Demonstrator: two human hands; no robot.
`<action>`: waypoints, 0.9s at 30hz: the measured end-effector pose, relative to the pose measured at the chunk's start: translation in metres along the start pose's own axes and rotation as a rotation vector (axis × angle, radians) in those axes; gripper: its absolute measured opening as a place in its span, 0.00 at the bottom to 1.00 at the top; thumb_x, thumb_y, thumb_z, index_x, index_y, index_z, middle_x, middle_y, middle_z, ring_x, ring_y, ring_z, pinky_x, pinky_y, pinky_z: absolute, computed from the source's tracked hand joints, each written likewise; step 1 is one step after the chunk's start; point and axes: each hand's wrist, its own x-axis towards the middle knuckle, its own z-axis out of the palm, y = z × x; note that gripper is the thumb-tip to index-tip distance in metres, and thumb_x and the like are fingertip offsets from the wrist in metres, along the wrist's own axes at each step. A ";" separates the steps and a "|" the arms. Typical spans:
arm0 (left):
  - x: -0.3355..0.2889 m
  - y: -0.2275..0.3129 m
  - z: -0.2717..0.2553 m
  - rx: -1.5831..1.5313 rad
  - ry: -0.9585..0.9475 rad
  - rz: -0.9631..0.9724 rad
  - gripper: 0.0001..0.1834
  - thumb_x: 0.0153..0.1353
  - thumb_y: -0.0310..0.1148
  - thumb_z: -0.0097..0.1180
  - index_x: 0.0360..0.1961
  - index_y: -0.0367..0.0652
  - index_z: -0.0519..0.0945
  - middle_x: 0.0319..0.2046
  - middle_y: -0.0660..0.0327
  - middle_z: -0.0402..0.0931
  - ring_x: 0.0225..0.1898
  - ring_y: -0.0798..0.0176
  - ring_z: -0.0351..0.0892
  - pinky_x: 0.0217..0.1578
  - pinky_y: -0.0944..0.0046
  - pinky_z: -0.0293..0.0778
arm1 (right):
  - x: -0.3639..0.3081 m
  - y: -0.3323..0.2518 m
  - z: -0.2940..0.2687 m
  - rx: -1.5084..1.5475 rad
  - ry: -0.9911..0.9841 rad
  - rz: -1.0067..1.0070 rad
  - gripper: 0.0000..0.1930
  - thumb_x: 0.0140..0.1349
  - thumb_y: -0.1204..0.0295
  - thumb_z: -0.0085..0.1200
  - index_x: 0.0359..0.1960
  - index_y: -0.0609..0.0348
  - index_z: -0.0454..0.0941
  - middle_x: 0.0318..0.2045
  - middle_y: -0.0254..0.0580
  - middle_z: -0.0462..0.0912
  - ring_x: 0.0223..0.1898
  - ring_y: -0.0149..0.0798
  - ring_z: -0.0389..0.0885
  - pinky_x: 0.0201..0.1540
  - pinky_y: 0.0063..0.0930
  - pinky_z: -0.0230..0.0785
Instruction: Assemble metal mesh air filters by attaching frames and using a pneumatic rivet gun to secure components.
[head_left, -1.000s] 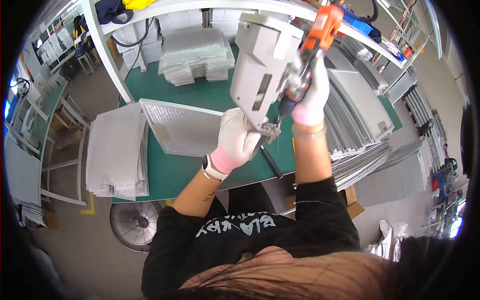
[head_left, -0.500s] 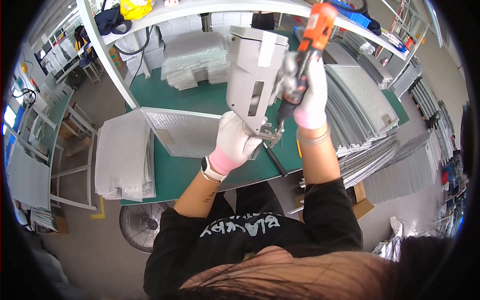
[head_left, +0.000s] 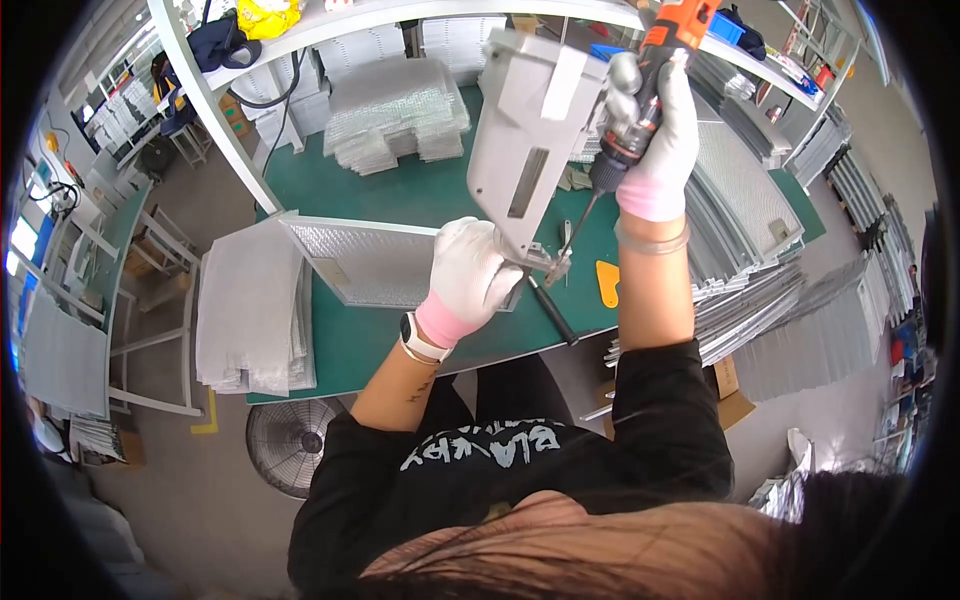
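Note:
My gloved left hand (head_left: 468,272) is closed at the lower end of a tilted grey metal housing (head_left: 530,150), beside a small metal bracket (head_left: 542,262). The housing has a long slot and a white strip near its top. In my gloved right hand (head_left: 672,140) is an orange and black power screwdriver (head_left: 625,145), fingers wrapped round its body. Its long bit slants down to the bracket; whether the tip sits in a screw is too small to tell. A tool with a black handle (head_left: 553,312) lies on the green table (head_left: 390,200) just below.
A silver-framed panel (head_left: 375,262) leans behind my left hand. Wrapped sheets (head_left: 250,310) are stacked left, bubble-wrapped pieces (head_left: 395,110) at the back. Grey panels (head_left: 740,190) stand in rows on the right. A yellow piece (head_left: 607,283) lies near my right forearm. A shelf (head_left: 400,22) crosses overhead.
My right hand and the power screwdriver have shifted right, and the bit now slants more. The housing has tilted rightward at its top. My left hand stays nearly in place.

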 end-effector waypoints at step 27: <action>0.008 0.005 -0.003 -0.064 0.035 0.034 0.15 0.58 0.40 0.54 0.41 0.44 0.82 0.43 0.60 0.83 0.46 0.50 0.77 0.50 0.51 0.67 | -0.029 0.016 0.005 -0.079 -0.066 0.057 0.24 0.67 0.54 0.53 0.57 0.55 0.65 0.28 0.35 0.75 0.20 0.26 0.70 0.21 0.20 0.63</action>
